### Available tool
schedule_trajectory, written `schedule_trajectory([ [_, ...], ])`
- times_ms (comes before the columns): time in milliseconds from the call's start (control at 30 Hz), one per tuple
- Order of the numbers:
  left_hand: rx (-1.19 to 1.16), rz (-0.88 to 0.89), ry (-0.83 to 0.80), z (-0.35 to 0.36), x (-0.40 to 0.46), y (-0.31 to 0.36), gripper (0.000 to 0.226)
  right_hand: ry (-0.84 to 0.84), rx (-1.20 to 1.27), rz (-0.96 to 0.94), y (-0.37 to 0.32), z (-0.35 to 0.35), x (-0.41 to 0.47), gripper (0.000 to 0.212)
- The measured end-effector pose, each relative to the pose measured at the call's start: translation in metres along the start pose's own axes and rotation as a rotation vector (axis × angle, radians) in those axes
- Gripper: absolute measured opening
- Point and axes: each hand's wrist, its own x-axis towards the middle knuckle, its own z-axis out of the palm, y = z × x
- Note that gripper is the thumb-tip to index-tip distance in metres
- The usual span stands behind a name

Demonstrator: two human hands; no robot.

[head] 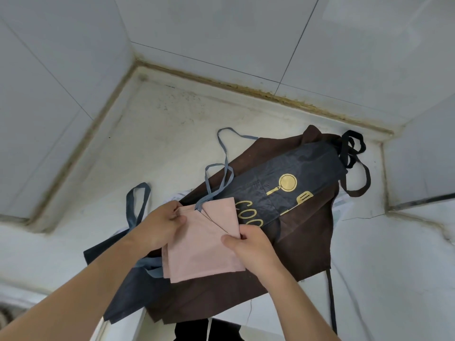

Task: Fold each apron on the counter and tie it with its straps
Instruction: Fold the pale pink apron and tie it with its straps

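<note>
Your left hand [164, 223] is pinching the left edge of the pink apron [204, 244], which is lying folded into a small rectangle on top of the brown apron [302, 244]. Behind the pink apron, its blue-grey straps [222, 153] are trailing loose, not yet tied. Your right hand [248, 247] is gripping its right edge. Right of it, the dark printed apron [290, 178] is waiting unfolded; at least 2 more are remaining.
</note>
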Motion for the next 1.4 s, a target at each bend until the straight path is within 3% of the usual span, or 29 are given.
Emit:
schedule_trajectory([
  [100, 0.090, 0.033, 0.077, 0.001, -0.001, 0.001, 0.005, 0.072, -0.033, -0.054, 0.002, 0.001, -0.002, 0.013],
  [200, 0.469, 0.133, 0.228, 0.011, -0.004, -0.002, 0.011, 0.087, -0.033, -0.059, 0.005, 0.005, -0.005, 0.019],
  [267, 0.626, 0.143, 0.239, 0.019, -0.003, -0.005, 0.022, 0.056, 0.056, -0.019, 0.003, 0.009, -0.005, 0.027],
  [400, 0.646, 0.181, 0.298, 0.021, 0.004, -0.015, 0.029, 0.116, 0.031, 0.003, 0.007, 0.012, 0.000, 0.011],
  [500, 0.623, 0.213, 0.343, 0.018, 0.002, -0.019, 0.032, 0.177, 0.036, 0.002, 0.009, 0.015, -0.002, 0.015],
  [600, 0.650, 0.274, 0.527, 0.028, -0.010, -0.017, 0.039, 0.289, -0.042, -0.041, 0.007, 0.020, -0.004, 0.016],
  [667, 0.664, 0.413, 0.627, 0.046, -0.017, -0.018, 0.042, 0.319, -0.086, -0.061, 0.006, 0.025, -0.006, 0.019],
  [733, 0.623, 0.529, 0.535, 0.063, -0.021, -0.024, 0.039, 0.374, -0.294, -0.081, 0.007, 0.030, -0.008, 0.024],
  [800, 0.593, 0.527, 0.470, 0.078, -0.020, -0.036, 0.034, 0.516, -0.598, -0.218, 0.006, 0.040, -0.013, 0.035],
  [833, 0.605, 0.508, 0.461, 0.081, -0.018, -0.041, 0.037, 0.545, -0.638, -0.331, 0.002, 0.047, -0.015, 0.045],
  [900, 0.660, 0.504, 0.428, 0.086, -0.017, -0.050, 0.049, 0.454, -0.670, -0.539, -0.001, 0.063, -0.014, 0.060],
  [967, 0.711, 0.546, 0.397, 0.084, -0.015, -0.059, 0.058, 0.312, -0.792, -0.625, 0.014, 0.071, -0.005, 0.064],
  [1133, 0.790, 0.494, 0.321, 0.066, -0.016, -0.080, 0.069, 0.225, -0.933, -0.599, 0.046, 0.053, 0.005, 0.066],
  [1400, 0.852, 0.508, 0.311, 0.053, -0.014, -0.090, 0.074, 0.284, -1.075, -0.485, 0.062, 0.021, 0.006, 0.069],
])
